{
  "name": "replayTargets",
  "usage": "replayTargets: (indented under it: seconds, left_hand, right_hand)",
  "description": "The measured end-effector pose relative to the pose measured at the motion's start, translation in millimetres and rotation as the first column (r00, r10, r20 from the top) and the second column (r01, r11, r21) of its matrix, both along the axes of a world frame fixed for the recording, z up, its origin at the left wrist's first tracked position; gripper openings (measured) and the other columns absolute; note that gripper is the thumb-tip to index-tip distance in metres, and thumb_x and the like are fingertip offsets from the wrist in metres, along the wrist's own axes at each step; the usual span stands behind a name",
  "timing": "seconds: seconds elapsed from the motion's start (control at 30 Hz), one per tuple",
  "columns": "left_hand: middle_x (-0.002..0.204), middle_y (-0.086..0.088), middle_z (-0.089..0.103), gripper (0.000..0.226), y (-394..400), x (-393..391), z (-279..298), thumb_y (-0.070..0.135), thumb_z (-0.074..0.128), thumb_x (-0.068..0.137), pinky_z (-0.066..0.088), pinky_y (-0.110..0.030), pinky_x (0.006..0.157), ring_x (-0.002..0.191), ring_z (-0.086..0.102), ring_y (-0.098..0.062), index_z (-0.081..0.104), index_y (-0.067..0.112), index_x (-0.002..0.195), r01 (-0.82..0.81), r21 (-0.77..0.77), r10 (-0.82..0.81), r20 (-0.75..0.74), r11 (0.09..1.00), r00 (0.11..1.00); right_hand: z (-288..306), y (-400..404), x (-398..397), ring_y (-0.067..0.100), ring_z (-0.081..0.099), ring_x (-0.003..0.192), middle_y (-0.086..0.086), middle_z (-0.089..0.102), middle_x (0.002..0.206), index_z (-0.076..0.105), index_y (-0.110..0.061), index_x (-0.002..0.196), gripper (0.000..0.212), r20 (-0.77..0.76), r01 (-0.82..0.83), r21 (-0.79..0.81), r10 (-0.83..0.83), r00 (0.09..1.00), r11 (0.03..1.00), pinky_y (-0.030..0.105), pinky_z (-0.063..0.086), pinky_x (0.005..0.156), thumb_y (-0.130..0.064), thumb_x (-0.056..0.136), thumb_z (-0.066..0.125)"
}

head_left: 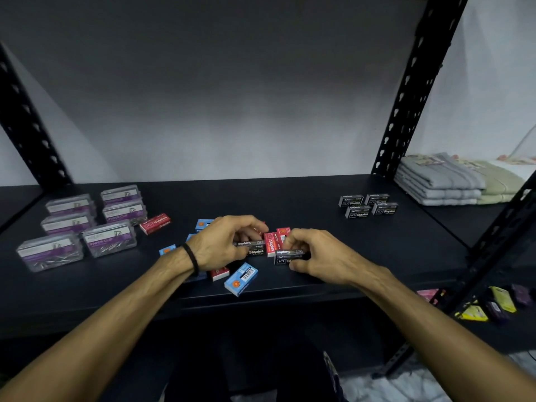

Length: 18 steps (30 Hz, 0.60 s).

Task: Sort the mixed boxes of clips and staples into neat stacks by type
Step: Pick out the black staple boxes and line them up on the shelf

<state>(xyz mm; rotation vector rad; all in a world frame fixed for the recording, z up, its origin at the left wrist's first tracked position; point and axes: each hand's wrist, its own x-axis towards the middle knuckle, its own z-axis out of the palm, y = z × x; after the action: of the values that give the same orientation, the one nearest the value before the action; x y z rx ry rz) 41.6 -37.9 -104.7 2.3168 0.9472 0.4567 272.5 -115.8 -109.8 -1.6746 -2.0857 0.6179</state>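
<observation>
My right hand [314,256] pinches a black staple box [288,256], long axis lying left-right; my left hand [223,242] curls over a second black box [251,248], just beside it in the mixed pile [240,278]. The black stack [367,205] lies up-shelf and well right of that pile. I judge the right hand nearer; paper-clip boxes [87,224] sit far left.
</observation>
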Motion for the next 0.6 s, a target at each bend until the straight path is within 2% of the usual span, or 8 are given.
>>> replayTargets:
  seconds: [0.1, 0.23, 0.33, 0.47, 0.6]
  left_hand:
    - [0.104, 0.015, 0.066, 0.051, 0, -3, 4, 0.005, 0.069, 0.081, 0.052, -0.02, 0.082, 0.093, 0.062, -0.001, 0.059, 0.033, 0.122, 0.002, 0.003, -0.002, -0.044, 1.0, 0.999]
    - [0.095, 0.013, 0.062, 0.035, 2, -3, 4, 0.021, 0.074, 0.082, 0.048, -0.018, 0.073, 0.087, 0.058, -0.004, 0.065, 0.032, 0.113, -0.023, 0.071, 0.031, -0.116, 0.997, 0.993]
    - [0.089, 0.012, 0.061, 0.024, 3, 0, 4, 0.026, 0.074, 0.083, 0.042, -0.015, 0.065, 0.078, 0.056, -0.005, 0.068, 0.031, 0.105, -0.037, 0.111, 0.054, -0.159, 0.993, 0.986]
    - [0.079, 0.01, 0.063, 0.019, 4, 3, 10, 0.026, 0.075, 0.082, 0.045, -0.011, 0.059, 0.07, 0.057, -0.004, 0.07, 0.028, 0.101, -0.061, 0.045, 0.066, -0.139, 0.997, 0.988]
    - [0.078, 0.009, 0.068, 0.016, 7, 7, 17, 0.026, 0.074, 0.083, 0.047, -0.012, 0.06, 0.067, 0.058, -0.003, 0.07, 0.031, 0.097, -0.049, 0.026, 0.052, -0.11, 0.998, 0.993]
  right_hand:
    - [3, 0, 3, 0.003, 0.056, 0.086, -0.013, 0.06, 0.095, 0.063, -0.029, 0.101, 0.024, 0.006, -0.018, -0.013, 0.018, 1.0, 1.0, 0.027, 0.05, 0.077, -0.021, 0.083, 0.076]
    - [3, -1, 7, -0.004, 0.052, 0.087, -0.02, 0.054, 0.095, 0.06, -0.033, 0.101, 0.026, 0.023, -0.023, -0.021, 0.024, 0.999, 1.0, 0.017, 0.041, 0.076, -0.022, 0.084, 0.076]
    - [3, 1, 9, -0.003, 0.054, 0.088, -0.018, 0.057, 0.097, 0.063, -0.033, 0.101, 0.023, 0.012, -0.023, -0.024, 0.023, 1.0, 0.999, 0.02, 0.047, 0.08, -0.024, 0.085, 0.076]
    - [3, 0, 8, 0.005, 0.053, 0.074, -0.01, 0.06, 0.089, 0.069, -0.029, 0.1, 0.011, 0.029, -0.026, 0.033, 0.025, 0.999, 0.999, 0.023, 0.048, 0.069, -0.028, 0.089, 0.071]
    - [7, 0, 16, 0.003, 0.05, 0.067, -0.011, 0.06, 0.086, 0.071, -0.027, 0.102, 0.012, -0.016, -0.003, 0.084, 0.005, 1.0, 0.996, 0.019, 0.045, 0.064, -0.025, 0.09, 0.07]
